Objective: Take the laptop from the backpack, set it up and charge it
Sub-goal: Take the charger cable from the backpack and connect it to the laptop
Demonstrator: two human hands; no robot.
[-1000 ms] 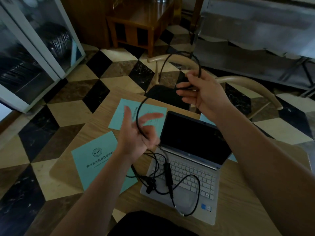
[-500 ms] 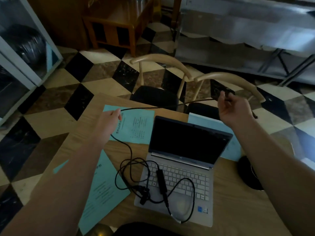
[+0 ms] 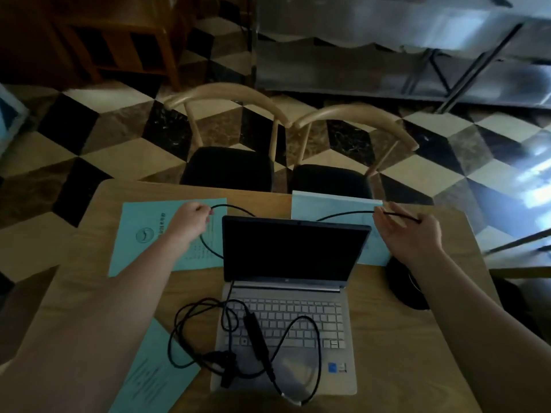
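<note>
In the head view, the laptop [image 3: 286, 296] stands open on the wooden table [image 3: 411, 368], its screen dark. Your left hand [image 3: 190, 217] pinches the black charger cable [image 3: 235, 207] with curled fingers, left of the screen. Your right hand [image 3: 408, 231] holds the other end between thumb and fingers, right of the screen; the tip sticks out past them. Between your hands the cable passes behind the lid. I judge it light and soft, so it will sag and tangle; hold it near the plug. The rest lies coiled on the keyboard.
</note>
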